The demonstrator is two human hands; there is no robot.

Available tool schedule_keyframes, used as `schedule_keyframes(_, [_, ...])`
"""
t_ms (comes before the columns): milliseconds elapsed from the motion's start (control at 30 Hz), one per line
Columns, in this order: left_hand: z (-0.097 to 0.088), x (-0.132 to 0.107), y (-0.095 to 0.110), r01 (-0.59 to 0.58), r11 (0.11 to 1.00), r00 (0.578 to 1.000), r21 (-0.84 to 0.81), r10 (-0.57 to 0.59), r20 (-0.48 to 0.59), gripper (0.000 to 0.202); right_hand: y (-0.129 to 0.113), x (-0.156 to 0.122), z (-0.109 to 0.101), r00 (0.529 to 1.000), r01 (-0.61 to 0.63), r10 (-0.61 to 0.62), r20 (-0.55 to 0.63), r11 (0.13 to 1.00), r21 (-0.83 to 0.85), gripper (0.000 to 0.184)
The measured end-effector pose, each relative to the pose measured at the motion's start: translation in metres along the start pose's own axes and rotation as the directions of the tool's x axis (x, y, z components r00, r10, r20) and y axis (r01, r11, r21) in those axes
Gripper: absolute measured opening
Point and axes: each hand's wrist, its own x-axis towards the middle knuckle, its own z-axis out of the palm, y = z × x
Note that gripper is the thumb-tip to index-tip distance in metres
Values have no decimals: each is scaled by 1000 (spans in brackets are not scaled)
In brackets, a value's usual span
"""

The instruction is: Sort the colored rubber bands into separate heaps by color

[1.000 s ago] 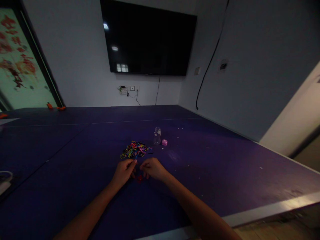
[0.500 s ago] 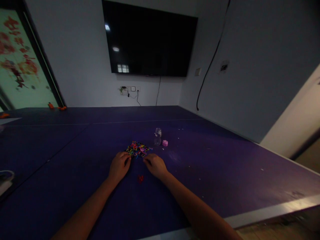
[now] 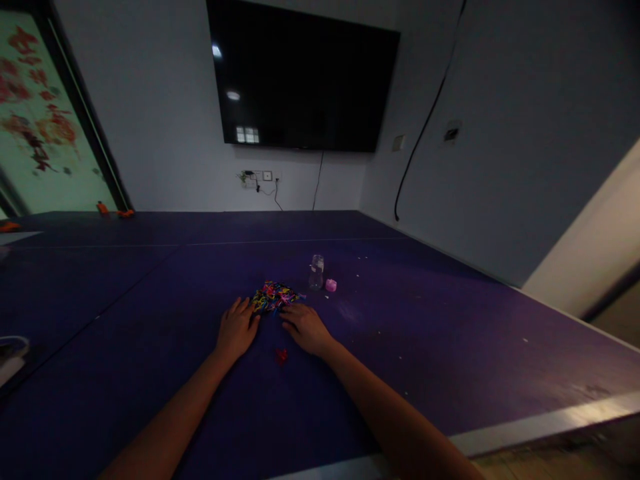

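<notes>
A pile of small, thin, many-coloured pieces that look like rubber bands lies on the purple table. My left hand rests at the pile's left front edge, its fingers apart and nothing seen in it. At the right front edge is my right hand, also with fingers stretched out, the tips touching or very close to the bands. Between my wrists sits a small red cluster, apart from the pile. Behind the pile a clear bottle stands upright and uncapped, with a pink cap beside it.
The purple table reaches back to the wall and has white specks on its right side. A white object with a cable is at the left edge. Orange items lie far left. A television hangs on the wall.
Fingers of both hands have gone from curled, pinch-like shapes to spread and flatter. The right fingertips have shifted slightly left along the pile's front. The bottle and cap have stayed put.
</notes>
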Motion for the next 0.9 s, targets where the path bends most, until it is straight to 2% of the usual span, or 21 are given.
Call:
schedule_keyframes(167, [7, 5, -9, 49, 999, 999, 15, -49, -20, 40, 3, 1, 3, 999, -27, 28, 19, 999, -34, 37])
schedule_keyframes(300, [8, 10, -12, 85, 996, 993, 17, -83, -84, 39, 6, 8, 5, 998, -44, 42, -38, 997, -57, 38])
schedule_keyframes(400, [4, 14, -6, 20, 1000, 992, -3, -20, -125, 34, 3, 19, 6, 998, 31, -36, -49, 996, -89, 37])
schedule_keyframes(533, [0, 21, 5, -117, 992, 990, -41, 114, -86, 27, -5, 35, 12, 994, 103, -106, -9, 984, -147, 37])
schedule_keyframes(733, [4, 27, 6, -202, 976, 978, -78, 198, -60, 36, -8, 46, 21, 998, -51, 44, -50, 986, -161, 42])
schedule_keyframes(900, [15, 32, -4, -79, 995, 997, -66, 79, -5, 39, -2, 45, 24, 977, -192, 175, -118, 969, -155, 37])
